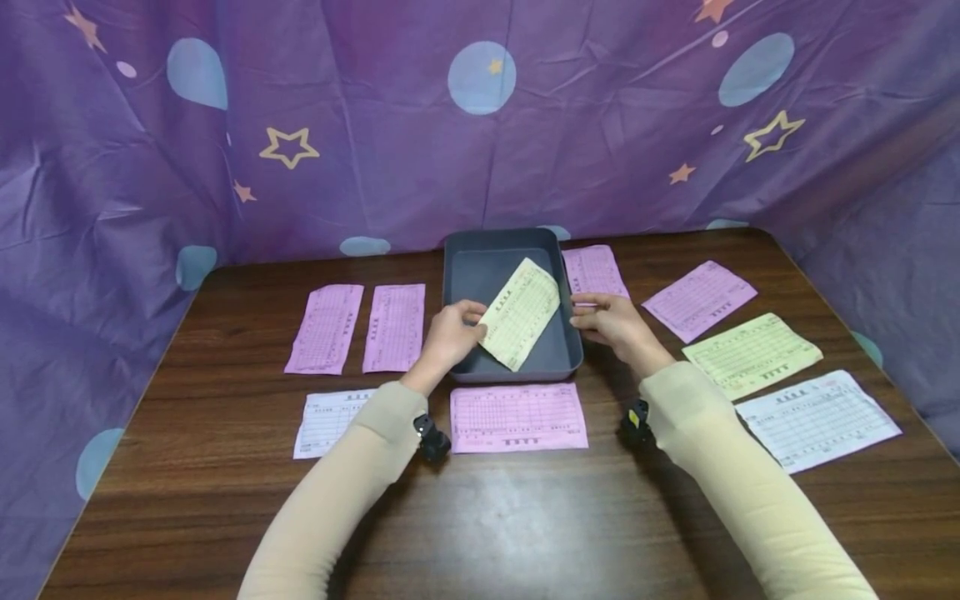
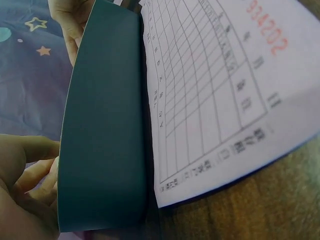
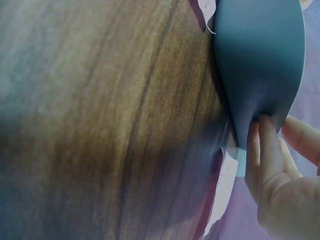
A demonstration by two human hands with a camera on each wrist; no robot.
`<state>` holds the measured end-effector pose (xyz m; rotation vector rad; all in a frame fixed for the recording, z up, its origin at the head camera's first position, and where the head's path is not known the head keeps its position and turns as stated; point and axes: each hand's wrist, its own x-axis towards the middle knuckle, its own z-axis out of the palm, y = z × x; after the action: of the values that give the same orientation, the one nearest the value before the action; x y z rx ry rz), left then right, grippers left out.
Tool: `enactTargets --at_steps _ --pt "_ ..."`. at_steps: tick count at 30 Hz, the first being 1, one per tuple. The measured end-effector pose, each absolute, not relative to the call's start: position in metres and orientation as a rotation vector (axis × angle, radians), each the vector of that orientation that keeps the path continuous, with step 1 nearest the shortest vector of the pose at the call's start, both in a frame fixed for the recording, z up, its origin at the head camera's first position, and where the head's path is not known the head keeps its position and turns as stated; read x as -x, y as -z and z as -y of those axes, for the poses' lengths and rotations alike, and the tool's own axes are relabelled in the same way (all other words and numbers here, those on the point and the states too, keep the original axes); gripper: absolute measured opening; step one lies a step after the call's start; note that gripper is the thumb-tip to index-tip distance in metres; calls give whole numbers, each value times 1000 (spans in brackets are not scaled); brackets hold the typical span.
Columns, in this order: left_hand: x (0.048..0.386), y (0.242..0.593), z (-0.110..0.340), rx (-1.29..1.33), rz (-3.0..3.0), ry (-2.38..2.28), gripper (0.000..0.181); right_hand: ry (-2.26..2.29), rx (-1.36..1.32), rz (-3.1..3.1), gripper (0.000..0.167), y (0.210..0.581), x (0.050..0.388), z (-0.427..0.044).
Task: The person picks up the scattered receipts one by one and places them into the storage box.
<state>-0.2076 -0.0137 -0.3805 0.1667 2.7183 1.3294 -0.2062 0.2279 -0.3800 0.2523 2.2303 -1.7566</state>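
Note:
A dark grey rectangular tray (image 1: pixel 517 376) stands at the middle back of the table. Inside its rim, a yellow-green printed slip (image 1: pixel 519 317) lies slanted, its lower left edge pinched by my left hand (image 1: pixel 452 333). In the left wrist view the tray's wall hides part of that hand's fingers (image 2: pixel 42 182). My right hand (image 1: pixel 613 327) is at the tray's right side. Its fairly straight fingers (image 3: pixel 270 147) touch the outer wall in the right wrist view, with another finger near the rim.
Pink slips lie left of the tray (image 1: pixel 393 327), before it (image 1: pixel 517 418) and to its right (image 1: pixel 596 271), (image 1: pixel 701 300). A white slip (image 1: pixel 330 421) is partly under my left forearm. Farther right are a yellow-green slip (image 1: pixel 753 354) and a white one (image 1: pixel 821 421). A purple curtain (image 1: pixel 405 108) hangs behind.

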Motion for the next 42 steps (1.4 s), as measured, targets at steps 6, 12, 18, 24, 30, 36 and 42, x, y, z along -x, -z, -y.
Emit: enactTargets --at_steps 6,12,18,24,30,36,42 --pt "208 379 15 -233 -2737 -1242 32 1755 -248 -2226 55 380 206 -227" --pt "210 377 17 -234 -2693 -1273 32 1783 -256 -2205 56 379 206 -229" --pt "210 370 24 -214 -2564 -1491 35 1791 -246 -2204 56 377 207 -231" --pt "204 363 40 -191 -2493 -1561 38 1789 -237 -2194 57 378 207 -230" --pt "198 359 69 -156 -2525 -1555 40 1782 -230 -2201 58 381 207 -229" --pt "195 359 109 -108 -2603 -1549 41 1797 -226 -2195 58 381 207 -230" --pt "190 363 150 -23 -2683 -1470 43 1790 -218 -2193 58 380 208 -230"
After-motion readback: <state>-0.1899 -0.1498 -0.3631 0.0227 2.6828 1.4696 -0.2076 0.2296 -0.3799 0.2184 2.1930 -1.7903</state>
